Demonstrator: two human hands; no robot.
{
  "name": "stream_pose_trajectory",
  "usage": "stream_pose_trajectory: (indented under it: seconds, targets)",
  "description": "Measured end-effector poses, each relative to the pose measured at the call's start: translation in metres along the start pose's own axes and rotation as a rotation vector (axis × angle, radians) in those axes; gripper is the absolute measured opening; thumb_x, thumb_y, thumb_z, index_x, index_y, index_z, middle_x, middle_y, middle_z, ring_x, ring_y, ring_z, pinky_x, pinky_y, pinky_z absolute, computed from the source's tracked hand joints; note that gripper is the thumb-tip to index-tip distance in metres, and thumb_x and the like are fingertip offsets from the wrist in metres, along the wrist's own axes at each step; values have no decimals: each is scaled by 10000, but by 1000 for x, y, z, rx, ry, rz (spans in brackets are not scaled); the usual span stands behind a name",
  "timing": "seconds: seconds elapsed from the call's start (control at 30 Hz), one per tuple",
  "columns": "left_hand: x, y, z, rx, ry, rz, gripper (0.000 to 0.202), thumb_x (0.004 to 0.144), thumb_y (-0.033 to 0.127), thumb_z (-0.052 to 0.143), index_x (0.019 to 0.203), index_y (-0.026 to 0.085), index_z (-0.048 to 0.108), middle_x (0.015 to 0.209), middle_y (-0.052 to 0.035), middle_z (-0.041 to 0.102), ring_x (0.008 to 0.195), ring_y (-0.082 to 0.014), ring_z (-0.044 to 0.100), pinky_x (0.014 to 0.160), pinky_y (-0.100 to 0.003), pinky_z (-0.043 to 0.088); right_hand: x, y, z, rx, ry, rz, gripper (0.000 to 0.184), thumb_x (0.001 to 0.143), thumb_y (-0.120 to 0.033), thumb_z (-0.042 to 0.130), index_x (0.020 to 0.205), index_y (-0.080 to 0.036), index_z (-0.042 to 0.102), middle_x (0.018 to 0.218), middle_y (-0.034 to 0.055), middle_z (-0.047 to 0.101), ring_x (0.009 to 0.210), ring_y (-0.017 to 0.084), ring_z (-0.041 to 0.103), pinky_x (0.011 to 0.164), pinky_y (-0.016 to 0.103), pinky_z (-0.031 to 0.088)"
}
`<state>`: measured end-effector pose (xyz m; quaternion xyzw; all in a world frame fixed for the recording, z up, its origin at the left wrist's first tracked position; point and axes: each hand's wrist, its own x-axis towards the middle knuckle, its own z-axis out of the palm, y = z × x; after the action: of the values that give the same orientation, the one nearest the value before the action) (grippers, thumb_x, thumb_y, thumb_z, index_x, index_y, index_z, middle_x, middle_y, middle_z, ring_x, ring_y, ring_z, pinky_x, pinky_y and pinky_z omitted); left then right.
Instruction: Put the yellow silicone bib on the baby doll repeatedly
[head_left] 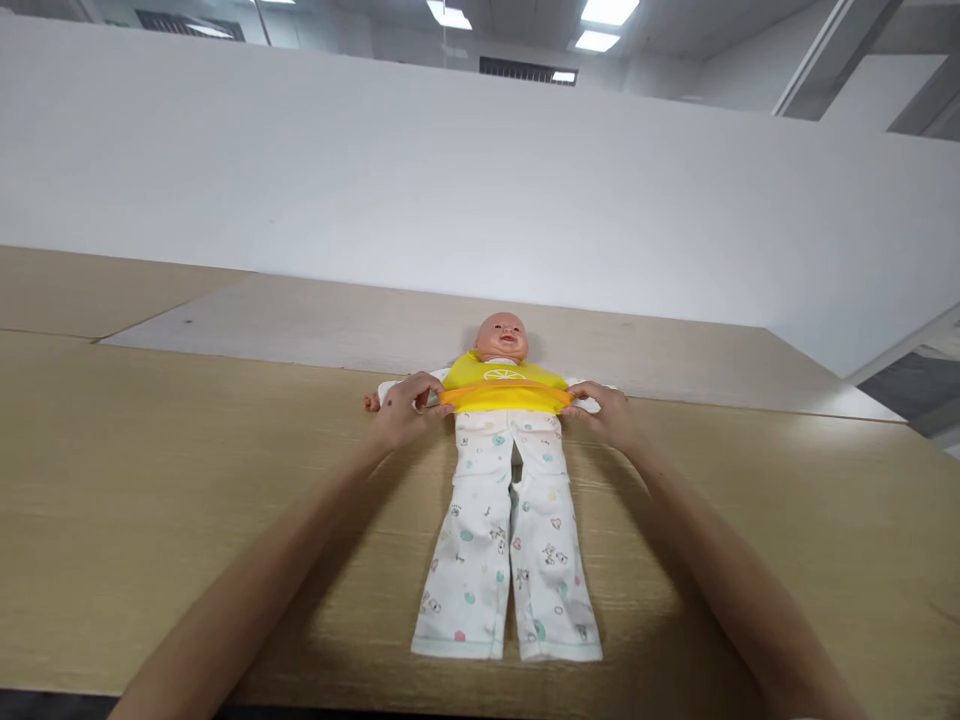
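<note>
A baby doll (pixel 502 337) lies on its back, its head toward the wall. Over its chest is a yellow bib (pixel 469 372) with a white citrus-slice print and an orange band across it. My left hand (pixel 407 408) pinches the bib's left side, and my right hand (pixel 602 412) pinches its right side, so the cloth is stretched between them. White printed pants (pixel 480 540) cover the doll's legs and lie flat toward me. White sleeves show beside both hands, and one small doll hand (pixel 371 402) sticks out past my left hand.
Beneath everything is a wooden table (pixel 150 480), with a paler board (pixel 337 320) along its back. A white partition (pixel 450 180) rises behind it. The table's front edge runs along the bottom of the view.
</note>
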<state>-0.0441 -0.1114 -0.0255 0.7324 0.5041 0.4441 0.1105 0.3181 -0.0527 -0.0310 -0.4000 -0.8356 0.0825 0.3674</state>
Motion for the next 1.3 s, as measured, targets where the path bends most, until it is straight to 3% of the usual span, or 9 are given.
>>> stream_pose_trajectory:
  seconds: [0.1, 0.27, 0.67, 1.3]
  targets:
    - [1, 7, 1, 22, 38, -120, 285, 744, 469, 695, 808, 197, 641, 614, 39, 485, 541, -103, 416, 534, -237, 315, 1, -2, 0, -20, 5, 14, 473, 845, -612, 574, 917, -153, 666, 890, 74, 705, 793, 162, 654, 750, 260, 477]
    - [4, 19, 1, 63, 58, -230, 262, 706, 436, 717, 780, 199, 634, 574, 46, 455, 532, -109, 409, 526, -244, 277, 2, -6, -2, -51, 9, 38, 399, 844, -553, 578, 868, -159, 630, 843, 53, 685, 740, 141, 620, 717, 240, 453]
    - [4, 23, 3, 89, 54, -255, 228, 696, 404, 700, 725, 193, 619, 552, 46, 443, 525, -113, 395, 538, -252, 241, 6, -19, -4, -23, 5, 64, 489, 849, -634, 523, 819, -150, 589, 773, 49, 648, 685, 122, 581, 647, 219, 405]
    - [3, 13, 11, 40, 67, -231, 257, 695, 420, 707, 686, 189, 596, 554, 47, 423, 518, -103, 367, 531, -251, 272, 4, -18, 4, -63, 44, 103, 305, 812, -453, 545, 770, -152, 579, 711, 24, 623, 629, 100, 541, 625, 211, 353]
